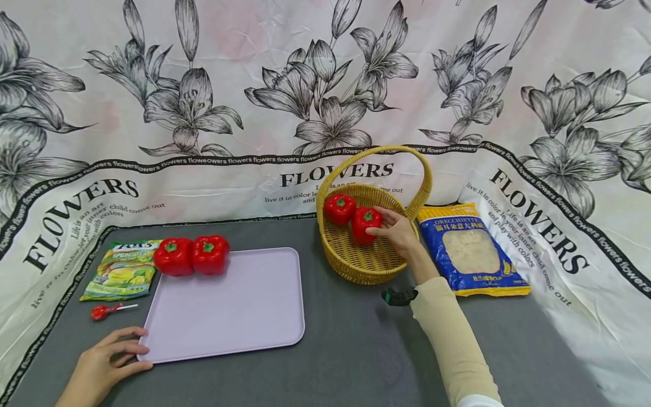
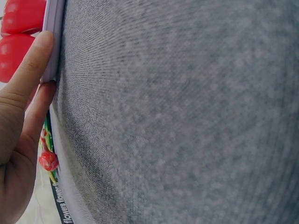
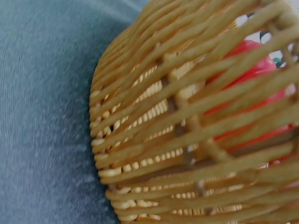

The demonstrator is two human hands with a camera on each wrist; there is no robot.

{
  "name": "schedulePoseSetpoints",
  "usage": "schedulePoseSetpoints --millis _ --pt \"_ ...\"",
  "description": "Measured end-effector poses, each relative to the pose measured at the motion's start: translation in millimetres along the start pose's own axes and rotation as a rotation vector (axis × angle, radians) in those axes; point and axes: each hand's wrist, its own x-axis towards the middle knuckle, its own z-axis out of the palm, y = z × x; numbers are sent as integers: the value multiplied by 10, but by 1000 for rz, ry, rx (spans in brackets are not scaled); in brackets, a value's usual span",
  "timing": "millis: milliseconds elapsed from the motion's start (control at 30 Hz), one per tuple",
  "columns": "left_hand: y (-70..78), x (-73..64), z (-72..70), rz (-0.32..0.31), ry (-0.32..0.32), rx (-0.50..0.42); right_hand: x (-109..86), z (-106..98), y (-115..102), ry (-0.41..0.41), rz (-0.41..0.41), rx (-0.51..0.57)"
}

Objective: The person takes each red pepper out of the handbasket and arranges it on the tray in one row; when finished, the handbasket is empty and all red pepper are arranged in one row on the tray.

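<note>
In the head view, my right hand (image 1: 399, 230) reaches into a yellow wicker basket (image 1: 363, 276) and grips a red bell pepper (image 1: 364, 229), fingers on its right side. Another red bell pepper (image 1: 339, 208) sits beside it in the basket. The basket wall (image 3: 154, 116) fills most of the right wrist view and hides that hand; red shows through the weave. My left hand (image 1: 104, 362) rests at the near left corner of a pale lilac tray (image 1: 229, 311), extended fingers and thumb touching its rim (image 2: 52, 51). Two red bell peppers (image 1: 174, 257) stand side by side at the tray's far left corner.
Left of the tray lie a green candy bag (image 1: 122, 274) and a red lollipop (image 1: 100, 312). A blue and yellow orecchiette pasta bag (image 1: 470, 249) lies right of the basket. Behind the grey tabletop (image 1: 346, 350) hangs a flower-printed cloth (image 1: 213, 186).
</note>
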Motion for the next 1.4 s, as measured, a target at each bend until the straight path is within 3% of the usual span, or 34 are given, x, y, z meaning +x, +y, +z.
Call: schedulePoseSetpoints --millis 267,567,867,1100,1267,1400 --pt "0 4 -13 13 10 20 -32 -20 -12 -28 32 32" --pt "-3 2 -16 26 20 11 -147 -6 -137 -28 67 -2" --pt "1 -4 -32 -27 -29 17 -351 13 -309 -7 91 -36" --pt "-9 -5 -11 -21 -29 16 -523 77 -490 5 67 -35" --pt "-19 -9 -8 4 -2 14 -646 180 -615 -30 22 -37" --pt "-11 -4 -5 -14 -19 17 -732 292 -697 -51 -8 -34"
